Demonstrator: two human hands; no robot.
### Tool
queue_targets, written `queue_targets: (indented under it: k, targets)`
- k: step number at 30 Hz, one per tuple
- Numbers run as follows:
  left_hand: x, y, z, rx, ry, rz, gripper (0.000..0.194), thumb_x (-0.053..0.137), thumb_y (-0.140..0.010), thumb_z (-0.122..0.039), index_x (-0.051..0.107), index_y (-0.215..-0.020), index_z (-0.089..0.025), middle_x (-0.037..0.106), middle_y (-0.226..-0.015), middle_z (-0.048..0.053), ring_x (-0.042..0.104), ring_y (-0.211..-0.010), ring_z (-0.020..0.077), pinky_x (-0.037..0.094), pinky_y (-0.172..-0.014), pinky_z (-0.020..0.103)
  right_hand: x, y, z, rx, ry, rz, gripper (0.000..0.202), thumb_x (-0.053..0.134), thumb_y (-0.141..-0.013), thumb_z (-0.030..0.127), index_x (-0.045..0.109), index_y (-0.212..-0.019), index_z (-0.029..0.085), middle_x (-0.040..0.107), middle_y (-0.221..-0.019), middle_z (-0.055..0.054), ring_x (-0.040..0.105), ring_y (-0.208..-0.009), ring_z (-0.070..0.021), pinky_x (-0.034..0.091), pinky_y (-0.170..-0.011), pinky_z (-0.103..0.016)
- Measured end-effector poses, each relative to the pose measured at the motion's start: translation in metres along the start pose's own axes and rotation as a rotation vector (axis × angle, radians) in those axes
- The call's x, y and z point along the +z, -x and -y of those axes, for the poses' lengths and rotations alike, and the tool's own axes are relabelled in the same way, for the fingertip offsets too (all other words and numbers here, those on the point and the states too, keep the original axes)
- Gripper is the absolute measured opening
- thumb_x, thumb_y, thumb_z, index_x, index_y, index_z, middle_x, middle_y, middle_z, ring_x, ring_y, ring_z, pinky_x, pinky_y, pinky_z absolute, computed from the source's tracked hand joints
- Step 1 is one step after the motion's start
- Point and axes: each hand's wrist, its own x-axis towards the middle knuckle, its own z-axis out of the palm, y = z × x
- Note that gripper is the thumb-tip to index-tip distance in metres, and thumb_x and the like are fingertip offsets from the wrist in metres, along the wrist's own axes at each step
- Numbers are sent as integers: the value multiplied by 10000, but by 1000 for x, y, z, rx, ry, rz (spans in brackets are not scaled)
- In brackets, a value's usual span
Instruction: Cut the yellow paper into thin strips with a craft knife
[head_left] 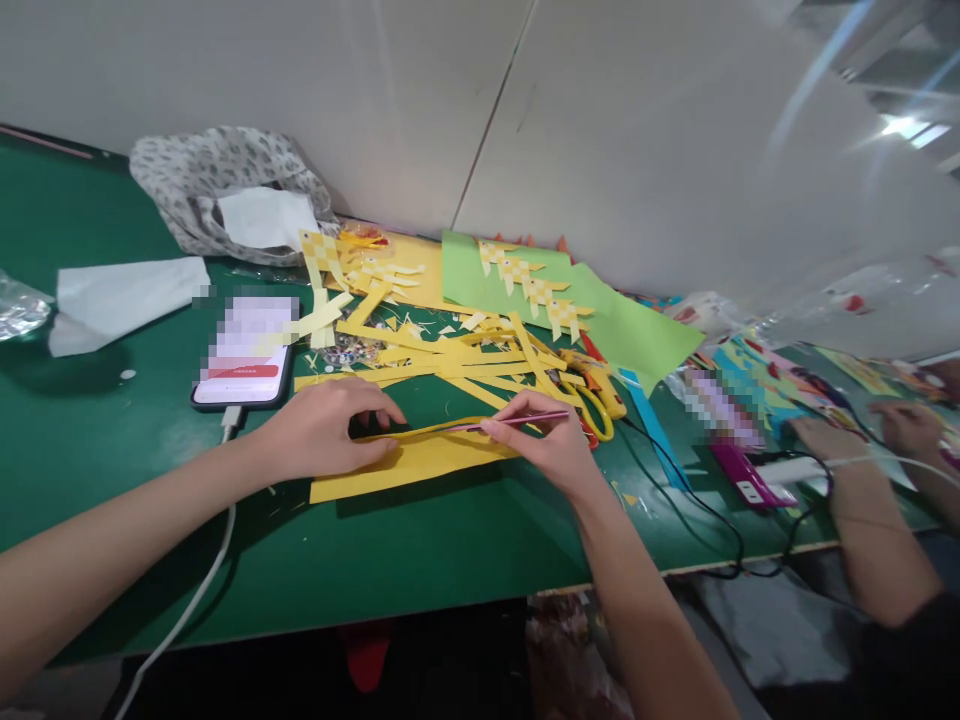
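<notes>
A sheet of yellow paper (427,458) lies on the green table in front of me, its far edge slightly raised. My left hand (326,430) holds down the sheet's left part, thumb on the paper and fingers curved beyond the edge. In my right hand (551,440) is a thin pink pen-like tool (536,416), pinched between thumb and fingers. Its tip points left along the far edge of the paper; its exact kind I cannot make out. Just beyond the hands lies a heap of cut yellow strips (457,358). Yellow-handled scissors (600,412) rest beside my right hand.
A phone (247,350) with a white cable lies left. Woven paper fish (529,285) rest on green paper (630,325). Behind are a patterned cloth bag (225,180) and the wall. At right are a purple power strip (750,475), black cables and another person's hands (832,450).
</notes>
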Motion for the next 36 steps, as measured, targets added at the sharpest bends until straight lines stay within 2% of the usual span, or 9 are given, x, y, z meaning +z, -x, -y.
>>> queue_targets:
  k: [5, 10, 12, 16, 20, 25, 31, 33, 36]
  targets:
    - [-5, 3, -4, 24, -54, 10, 253, 571, -735, -284, 694, -951, -240, 703, -802, 5, 628, -721, 163, 456, -638, 259, -4, 6, -7, 28, -48, -59, 200, 774, -701, 356, 649, -673, 203, 667, -633, -12, 622, -607, -168, 486, -587, -301]
    - [1, -1, -3, -43, 2, -14, 183, 566, -786, -339, 694, -868, -238, 704, -756, -10, 620, -640, 131, 433, -571, 224, -8, 12, -10, 43, -210, -246, 218, 789, -683, 351, 625, -661, 209, 643, -589, 6, 628, -558, -163, 509, -585, -311]
    - [6, -2, -1, -40, 10, -53, 194, 554, -814, -372, 687, -820, -231, 700, -772, -2, 614, -654, 130, 424, -565, 218, -11, 13, -5, 35, -223, -270, 228, 788, -681, 359, 617, -657, 209, 647, -591, 2, 632, -552, -167, 513, -581, -315]
    - [15, -3, -1, 21, -13, -119, 260, 511, -872, -406, 673, -814, -211, 679, -804, 33, 595, -731, 150, 412, -590, 232, -6, 11, 18, -16, -162, -193, 208, 770, -693, 355, 622, -655, 213, 642, -614, -8, 633, -594, -173, 515, -595, -314]
    - [19, -1, -3, 57, -28, -122, 258, 474, -905, -363, 654, -853, -187, 651, -801, 49, 575, -725, 153, 416, -606, 244, 13, -3, 37, -44, -198, -95, 200, 734, -697, 308, 568, -628, 220, 595, -604, 7, 611, -595, -168, 517, -595, -323]
    - [19, -1, -2, 59, -39, -126, 240, 494, -906, -361, 640, -850, -178, 629, -769, 43, 569, -684, 150, 389, -561, 238, 37, -27, 34, -42, -337, -111, 194, 665, -642, 175, 494, -562, 215, 505, -531, 51, 507, -498, -111, 452, -524, -271]
    - [19, -1, -1, 26, -30, -116, 190, 533, -884, -340, 641, -852, -186, 653, -785, 36, 586, -716, 157, 409, -591, 243, 45, -30, 7, 247, -614, -165, 202, 631, -561, 161, 445, -491, 198, 469, -477, 67, 514, -398, -86, 384, -403, -206]
    - [18, -1, -1, 18, -24, -104, 186, 529, -886, -335, 639, -856, -189, 656, -795, 35, 588, -725, 157, 414, -602, 246, 43, -25, 0, 330, -657, -180, 215, 641, -564, 164, 440, -496, 197, 472, -495, 65, 523, -399, -85, 410, -391, -199]
    - [17, -1, 0, 9, -13, -91, 209, 521, -888, -359, 638, -863, -188, 661, -821, 41, 595, -747, 162, 420, -618, 252, 39, -17, -3, 361, -701, -185, 226, 648, -567, 150, 437, -501, 196, 470, -499, 71, 497, -399, -72, 503, -447, -218]
